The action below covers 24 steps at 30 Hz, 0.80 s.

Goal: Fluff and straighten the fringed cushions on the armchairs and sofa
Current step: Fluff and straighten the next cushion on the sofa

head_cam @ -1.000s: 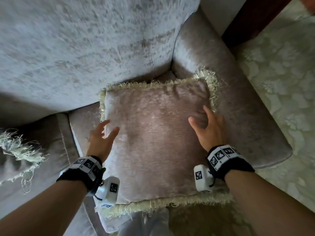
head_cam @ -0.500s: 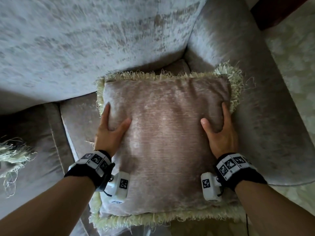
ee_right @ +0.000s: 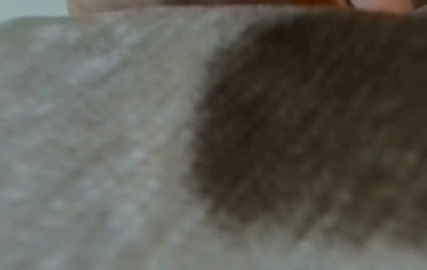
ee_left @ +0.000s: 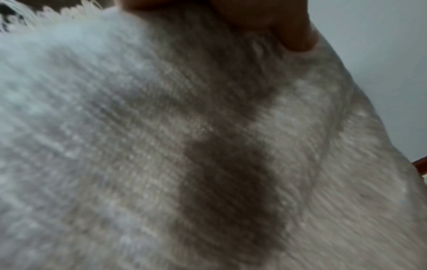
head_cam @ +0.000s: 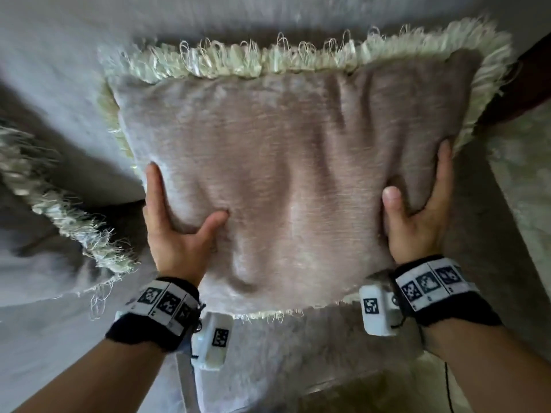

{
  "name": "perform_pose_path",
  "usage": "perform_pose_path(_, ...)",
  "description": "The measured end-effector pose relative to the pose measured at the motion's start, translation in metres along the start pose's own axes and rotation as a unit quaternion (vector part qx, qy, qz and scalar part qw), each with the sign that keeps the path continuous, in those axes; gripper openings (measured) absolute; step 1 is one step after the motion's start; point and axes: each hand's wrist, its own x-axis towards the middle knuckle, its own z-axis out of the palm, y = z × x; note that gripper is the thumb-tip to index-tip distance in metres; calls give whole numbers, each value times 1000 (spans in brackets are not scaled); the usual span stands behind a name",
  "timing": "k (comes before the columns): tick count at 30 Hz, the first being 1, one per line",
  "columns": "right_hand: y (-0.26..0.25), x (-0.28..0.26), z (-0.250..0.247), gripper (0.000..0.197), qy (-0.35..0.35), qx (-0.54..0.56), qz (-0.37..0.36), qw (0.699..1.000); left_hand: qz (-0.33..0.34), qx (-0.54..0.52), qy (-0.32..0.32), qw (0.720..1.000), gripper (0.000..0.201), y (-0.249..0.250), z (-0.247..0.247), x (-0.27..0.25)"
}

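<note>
A beige-pink cushion [head_cam: 283,162] with a pale green fringe [head_cam: 238,61] fills the head view, held up in front of the sofa back. My left hand [head_cam: 186,201] grips its left side and my right hand [head_cam: 417,177] its right side. Both thumbs dig into the front face, with the other fingers along and behind the edges. The fabric is creased between the hands. The left wrist view shows the cushion fabric [ee_left: 161,146] close up with a fingertip [ee_left: 293,32] on it. In the right wrist view the blurred cushion fabric [ee_right: 115,127] fills the frame.
A second fringed cushion [head_cam: 59,213] lies at the left on the grey sofa. The sofa seat [head_cam: 283,362] is below the held cushion and the backrest [head_cam: 59,84] behind it. Pale patterned floor [head_cam: 524,180] and dark wood [head_cam: 533,84] show at the right.
Both hands closed on the cushion's sides and raised it off the seat toward the camera. It was lying flat in the sofa corner; it now fills the view, squeezed and creased.
</note>
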Motion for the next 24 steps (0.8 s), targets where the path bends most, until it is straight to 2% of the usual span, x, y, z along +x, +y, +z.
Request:
perform_pose_path(3,-17,29,23,86,8,31,-51,998,93,-14,19,995,118,8,-11,20)
perform_pose_path(7,-18,57,57,83,17,55,-86,995,142,-18,36,989,118,-4,-14,45)
perform_pose_path(12,1,66,90,79,12,50,-64,997,128,-22,65,989,116,-32,-4,61)
perform_pose_path(17,20,63,103,83,16,37,-53,998,124,-1,70,990,118,-53,3,65)
perform_pose_path(24,29,62,110,86,14,13,-40,999,91,35,60,993,118,-49,4,64)
